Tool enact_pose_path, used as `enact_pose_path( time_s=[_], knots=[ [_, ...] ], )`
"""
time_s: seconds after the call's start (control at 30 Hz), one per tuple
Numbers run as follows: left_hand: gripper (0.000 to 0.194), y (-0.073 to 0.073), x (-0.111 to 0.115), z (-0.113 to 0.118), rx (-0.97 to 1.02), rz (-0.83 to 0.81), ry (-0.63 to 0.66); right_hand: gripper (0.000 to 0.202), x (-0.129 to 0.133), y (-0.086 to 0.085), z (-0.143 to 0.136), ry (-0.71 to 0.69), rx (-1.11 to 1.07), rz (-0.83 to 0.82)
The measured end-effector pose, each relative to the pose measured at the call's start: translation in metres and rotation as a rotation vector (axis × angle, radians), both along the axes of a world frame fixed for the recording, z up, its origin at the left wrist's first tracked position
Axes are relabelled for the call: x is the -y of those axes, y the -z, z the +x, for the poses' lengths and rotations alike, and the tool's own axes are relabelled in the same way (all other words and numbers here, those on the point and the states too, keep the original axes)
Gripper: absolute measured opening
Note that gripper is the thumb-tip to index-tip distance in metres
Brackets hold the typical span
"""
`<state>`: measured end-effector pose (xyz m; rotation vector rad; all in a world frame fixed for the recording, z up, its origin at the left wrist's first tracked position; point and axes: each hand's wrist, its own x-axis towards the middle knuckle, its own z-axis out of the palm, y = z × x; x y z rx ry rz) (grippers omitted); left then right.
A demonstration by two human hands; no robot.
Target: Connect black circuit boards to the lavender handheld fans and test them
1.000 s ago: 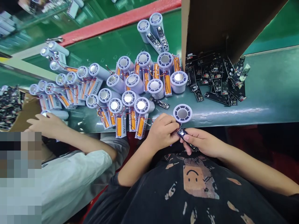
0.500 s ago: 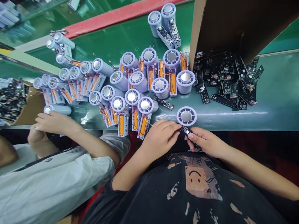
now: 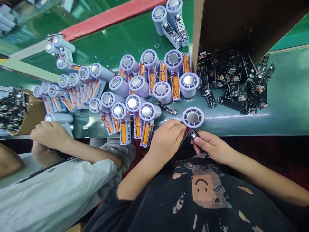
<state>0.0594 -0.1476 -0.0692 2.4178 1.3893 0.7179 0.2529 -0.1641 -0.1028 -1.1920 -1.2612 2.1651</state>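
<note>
A black circuit board (image 3: 193, 134) is in my right hand (image 3: 212, 145), its end held between thumb and fingers. Close to its left, my left hand (image 3: 169, 137) is closed, with the back of the hand towards me; its fingertips are hidden. Red wires and a narrow brownish-orange strip show between the two hands. Just beyond them, at the bench's front edge, stands a lilac fan (image 3: 193, 117) with a round silver centre. Another circuit board (image 3: 166, 108) lies on the bench to the left of this fan.
Several lilac fans (image 3: 137, 83) with orange batteries and loose wires crowd the bench (image 3: 285, 96) on the left. Black boards (image 3: 231, 77) are heaped by a cardboard box (image 3: 196, 35) at right. A co-worker's hands (image 3: 49, 135) are at the far left, near another box (image 3: 36, 111).
My left hand has drawn slightly back from the board's end, its fingers more curled. My right hand keeps the board in nearly the same place. The view has shifted a little.
</note>
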Motion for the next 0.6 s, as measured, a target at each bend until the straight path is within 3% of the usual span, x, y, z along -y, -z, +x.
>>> enact_pose_path(
  time_s=[0.13,0.3,0.47,0.53,0.6],
  knots=[
    [0.01,-0.002,-0.014,0.004,0.004,-0.213,-0.118,0.047,0.0,-0.001,-0.001,0.045,-0.008,0.056],
    [0.019,-0.003,-0.021,0.01,0.135,-0.442,-0.229,0.04,-0.002,-0.008,-0.003,0.073,0.014,0.011],
    [0.014,0.0,-0.01,0.013,0.047,-0.313,-0.23,0.033,-0.003,-0.011,-0.002,0.087,0.047,0.047],
    [0.004,0.002,-0.002,0.009,-0.027,-0.17,-0.153,0.032,-0.003,-0.011,-0.002,0.094,0.048,0.062],
    [0.016,0.005,0.005,0.003,-0.123,-0.009,-0.038,0.03,-0.004,-0.011,-0.002,0.101,0.043,0.066]
  ],
)
